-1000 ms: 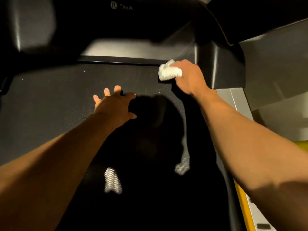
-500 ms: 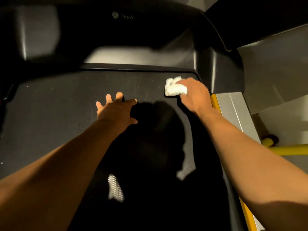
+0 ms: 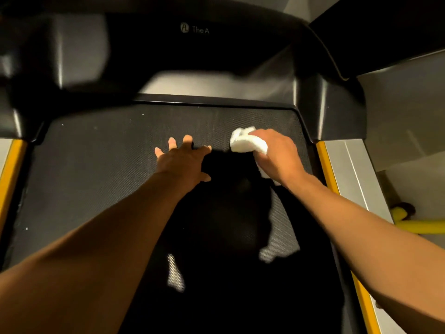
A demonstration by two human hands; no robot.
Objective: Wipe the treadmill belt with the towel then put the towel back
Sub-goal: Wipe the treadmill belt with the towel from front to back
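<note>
Treadmill belt (image 3: 101,179) fills most of the frame, a dark textured surface running from the upper middle down to the bottom edge, with a few pale specks near its upper left part. Above it, across the top of the frame, sits the black motor housing (image 3: 216,51), printed with a small logo and the letters "The A". A yellow side strip (image 3: 325,162) borders the belt at the right, and a grey side rail (image 3: 356,179) lies just outside that strip. A second yellow strip shows at the left edge of the frame. At the right edge, lower down, a yellow bar (image 3: 419,226) lies on the floor beside the machine.

Both of my forearms reach in from the bottom corners and meet near the middle of the frame, casting 1 large shadow on the belt beneath them.

My left hand (image 3: 183,162) rests flat on the belt at centre frame, fingers spread wide, holding nothing.

My right hand (image 3: 277,155) sits just to the right of it, fingers curled and pressed down over the towel (image 3: 245,142). That towel is a small white bunched wad, touching the belt in the upper right part of it, poking out from under my fingers toward the left.
</note>
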